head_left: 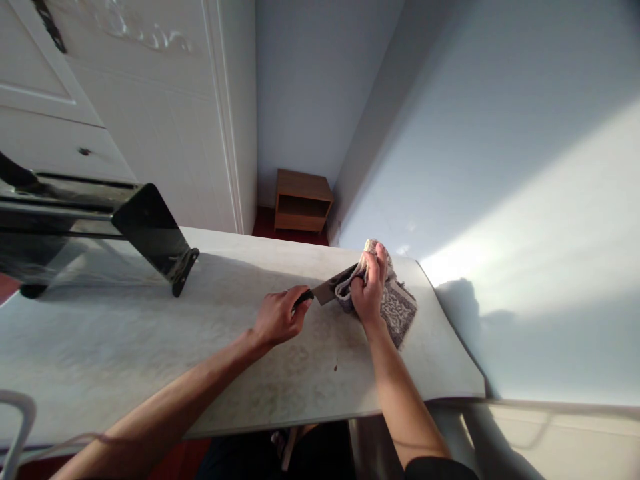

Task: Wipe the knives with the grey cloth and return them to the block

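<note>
At the lower left edge of the frame, a pale curved tube [25, 405] rises beside the table [300, 390], whose whitish, faintly mottled top stretches across the middle of the frame. Above it, at the left, a black rack [145, 223] with shiny end panels stands on the table. Behind the rack, a white cabinet [160, 133] with raised ornament and dark handles fills the upper left. Near the centre, the left hand [281, 317] is closed around the black handle of a knife [327, 291]. The broad grey blade slants up to the right, and its far end is hidden by a folded cloth [400, 310]. Beyond the table's far edge, at upper centre, a brown wooden nightstand [304, 183] with an open compartment stands against the wall. A small brown fleck [335, 366] lies on the table below the knife. Right of centre, the right hand [369, 287] pinches the bunched cloth, thumb to the left and fingers over its top, around the blade. The cloth's patterned grey-and-white end spreads to the right on the table. A pale wall [475, 167] fills the right side, crossed by a bright diagonal band of light.
</note>
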Motion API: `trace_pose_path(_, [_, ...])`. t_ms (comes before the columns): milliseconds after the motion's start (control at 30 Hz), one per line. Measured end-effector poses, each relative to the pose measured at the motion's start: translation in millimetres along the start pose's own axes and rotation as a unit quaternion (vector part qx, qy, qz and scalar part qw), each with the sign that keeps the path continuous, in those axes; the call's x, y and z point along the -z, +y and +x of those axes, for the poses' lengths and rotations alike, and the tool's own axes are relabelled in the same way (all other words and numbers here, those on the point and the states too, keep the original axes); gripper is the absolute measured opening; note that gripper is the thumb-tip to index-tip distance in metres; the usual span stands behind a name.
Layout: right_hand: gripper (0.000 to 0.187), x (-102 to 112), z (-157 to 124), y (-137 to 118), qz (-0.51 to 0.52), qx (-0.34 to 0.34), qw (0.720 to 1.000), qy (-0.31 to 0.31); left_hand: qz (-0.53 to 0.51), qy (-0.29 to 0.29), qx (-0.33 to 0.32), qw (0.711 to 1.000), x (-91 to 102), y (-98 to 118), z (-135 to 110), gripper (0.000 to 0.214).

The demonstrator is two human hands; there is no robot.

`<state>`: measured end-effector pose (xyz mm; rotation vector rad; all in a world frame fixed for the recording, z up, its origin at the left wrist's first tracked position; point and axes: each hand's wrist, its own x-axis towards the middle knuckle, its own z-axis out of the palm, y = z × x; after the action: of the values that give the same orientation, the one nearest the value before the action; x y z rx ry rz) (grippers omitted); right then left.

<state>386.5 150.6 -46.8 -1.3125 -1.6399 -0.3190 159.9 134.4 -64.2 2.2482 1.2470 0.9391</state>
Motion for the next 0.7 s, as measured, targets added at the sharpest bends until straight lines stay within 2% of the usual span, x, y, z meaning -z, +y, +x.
trace_pose_path(100, [0.064, -1, -2, 3, 0.028, -0.035, 0.999, 0.025, -0.004, 0.000, 0.004, 1.000, 1.4, -1, 0, 0.029])
trace_pose_path(200, [0.064, -2, -5, 11, 0.062, -0.097, 0.992, 0.054, -0.017, 0.009, 0.017, 1.000, 2.2, -1, 0, 0.028])
trace_pose_path(367, [0.049, 0, -7, 33, 0.155, -0.231, 0.956, 0.094, -0.104, 0.047, 0.042, 0.993, 4.1, 3, 0, 0.024])
trace_pose_path(467, [0.031, 0, -5, 36, 0.208, -0.280, 0.936, 0.037, -0.173, 0.072, 0.054, 0.981, 6.8, 7, 2, 0.020])
trace_pose_path(567, [0.021, -1, -3, 26, 0.269, -0.289, 0.918, -0.034, -0.224, 0.083, 0.069, 0.969, 8.1, 8, 4, 0.017])
trace_pose_path(700, [0.027, 0, 0, 17, 0.353, -0.346, 0.869, -0.030, -0.279, 0.078, 0.101, 0.952, 6.3, 5, 6, 0.019])
